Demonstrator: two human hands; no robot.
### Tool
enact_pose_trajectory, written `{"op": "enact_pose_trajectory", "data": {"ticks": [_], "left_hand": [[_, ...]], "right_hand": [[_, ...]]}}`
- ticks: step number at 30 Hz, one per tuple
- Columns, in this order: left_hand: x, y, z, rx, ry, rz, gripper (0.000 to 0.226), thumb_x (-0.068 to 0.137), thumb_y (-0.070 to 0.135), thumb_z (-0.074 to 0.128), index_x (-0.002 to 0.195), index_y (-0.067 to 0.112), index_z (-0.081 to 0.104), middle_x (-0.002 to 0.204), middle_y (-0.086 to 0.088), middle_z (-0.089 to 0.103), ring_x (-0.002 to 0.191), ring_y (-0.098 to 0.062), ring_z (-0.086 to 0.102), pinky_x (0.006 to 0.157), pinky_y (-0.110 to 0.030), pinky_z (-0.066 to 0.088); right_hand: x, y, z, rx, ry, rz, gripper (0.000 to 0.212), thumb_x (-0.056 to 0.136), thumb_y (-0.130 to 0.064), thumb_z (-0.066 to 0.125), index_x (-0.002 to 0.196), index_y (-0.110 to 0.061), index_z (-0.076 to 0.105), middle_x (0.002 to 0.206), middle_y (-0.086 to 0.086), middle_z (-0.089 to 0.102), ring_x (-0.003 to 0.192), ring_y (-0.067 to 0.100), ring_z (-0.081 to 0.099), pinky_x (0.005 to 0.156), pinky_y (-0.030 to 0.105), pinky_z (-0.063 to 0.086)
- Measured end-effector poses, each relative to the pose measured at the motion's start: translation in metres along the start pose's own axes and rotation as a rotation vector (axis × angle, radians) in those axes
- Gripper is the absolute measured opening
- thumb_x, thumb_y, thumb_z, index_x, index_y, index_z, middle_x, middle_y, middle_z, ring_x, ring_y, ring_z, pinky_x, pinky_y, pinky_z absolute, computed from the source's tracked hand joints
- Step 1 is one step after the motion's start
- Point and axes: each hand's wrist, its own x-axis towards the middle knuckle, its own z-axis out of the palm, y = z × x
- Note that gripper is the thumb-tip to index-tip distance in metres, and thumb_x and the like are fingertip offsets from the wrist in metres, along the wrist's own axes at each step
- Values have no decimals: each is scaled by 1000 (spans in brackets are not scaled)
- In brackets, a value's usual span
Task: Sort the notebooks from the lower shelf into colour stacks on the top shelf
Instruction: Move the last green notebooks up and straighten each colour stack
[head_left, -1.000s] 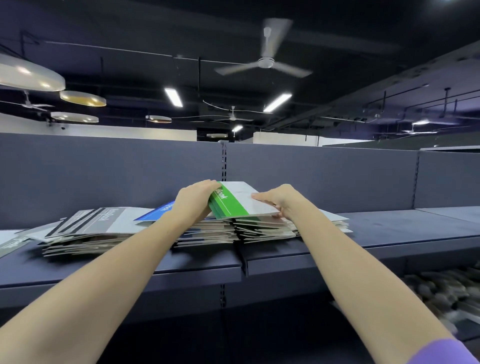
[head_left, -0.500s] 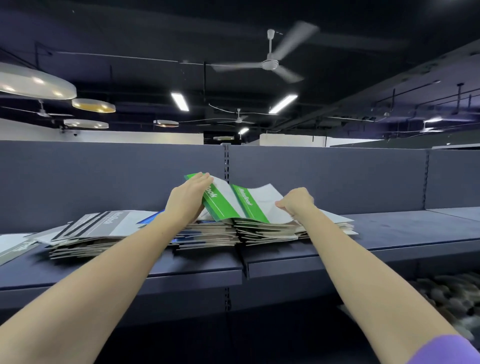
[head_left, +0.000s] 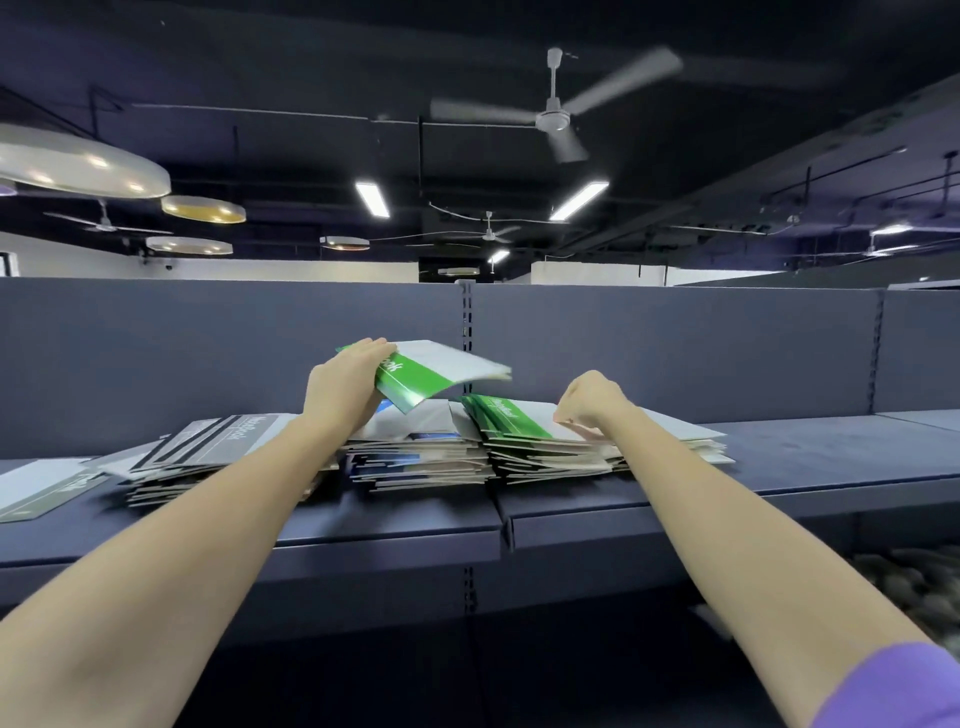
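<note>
Dark shelving carries the top shelf (head_left: 810, 462). Left of the green stack (head_left: 524, 431): black stack (head_left: 218, 447), blue stack (head_left: 415, 457). My left hand (head_left: 343, 387) grips a green notebook (head_left: 431, 371) above it, thin, floppy; hold the spine. My right hand (head_left: 589, 400) pinches the green stack's top cover.

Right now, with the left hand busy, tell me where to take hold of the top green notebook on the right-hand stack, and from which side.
Take the top green notebook by its near white corner, where the right hand already pinches it. Come from the front right: it lies flat on the green stack, so only an edge can be lifted, and the left hand holds another green notebook above its left side.
</note>
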Motion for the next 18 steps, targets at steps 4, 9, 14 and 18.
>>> {"op": "enact_pose_trajectory", "data": {"ticks": [4,9,14,18], "left_hand": [[4,5,-1,-27,21,19,38,88,14,64,124,25,61,116,8,65,108,-22,59,74,-34,46],[6,29,6,-78,-43,148,41,91,7,54,126,27,61,122,8,64,115,-21,58,85,-40,52],[7,37,18,-31,-122,157,36,93,9,49,120,28,64,119,8,67,113,-23,59,80,-34,48],[9,45,25,-25,-164,128,26,98,15,45,108,29,64,106,12,66,98,-20,58,68,-31,41]], "right_hand": [[-9,-22,1,480,-74,-50,40,101,-35,52,92,-1,70,78,3,74,74,18,60,74,40,57],[-19,-42,-11,852,-322,-50,63,93,-58,60,105,3,67,73,7,66,53,17,56,52,27,42],[-14,-29,-4,698,-88,-52,14,81,-8,77,91,2,75,73,6,62,63,19,55,48,22,45],[-12,-14,-9,501,72,-25,18,74,-1,58,61,-11,51,52,1,36,53,22,33,52,29,31]]}}
